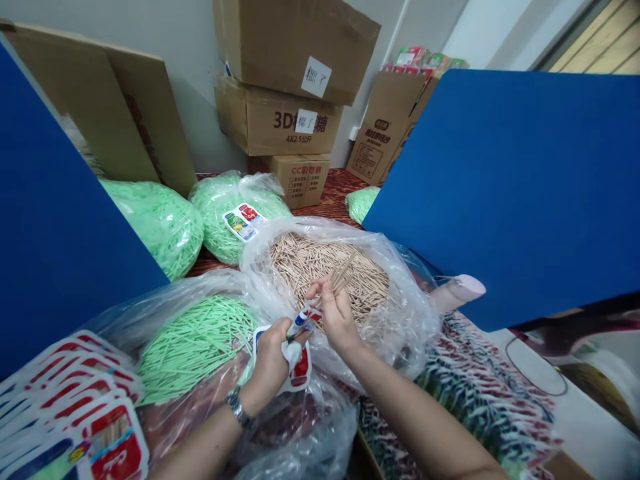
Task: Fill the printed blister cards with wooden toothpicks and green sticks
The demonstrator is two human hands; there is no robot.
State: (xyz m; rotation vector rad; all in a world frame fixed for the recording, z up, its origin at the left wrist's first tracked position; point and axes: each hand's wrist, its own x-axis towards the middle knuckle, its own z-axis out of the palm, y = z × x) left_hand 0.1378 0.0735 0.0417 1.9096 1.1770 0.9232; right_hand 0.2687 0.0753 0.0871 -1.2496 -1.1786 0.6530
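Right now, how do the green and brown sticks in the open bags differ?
The green sticks are pale mint; the brown sticks are tan. The green sticks lie nearer, on the left; the brown sticks lie farther back. The right hand partly hides the brown sticks, but not the green sticks. Both lie loosely heaped in open, clear plastic bags.

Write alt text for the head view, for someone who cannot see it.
A person's right hand holds thin brown sticks over an open plastic bag of them; the left hand grips a printed pouch. Green sticks lie to the left, with cardboard boxes stacked behind.
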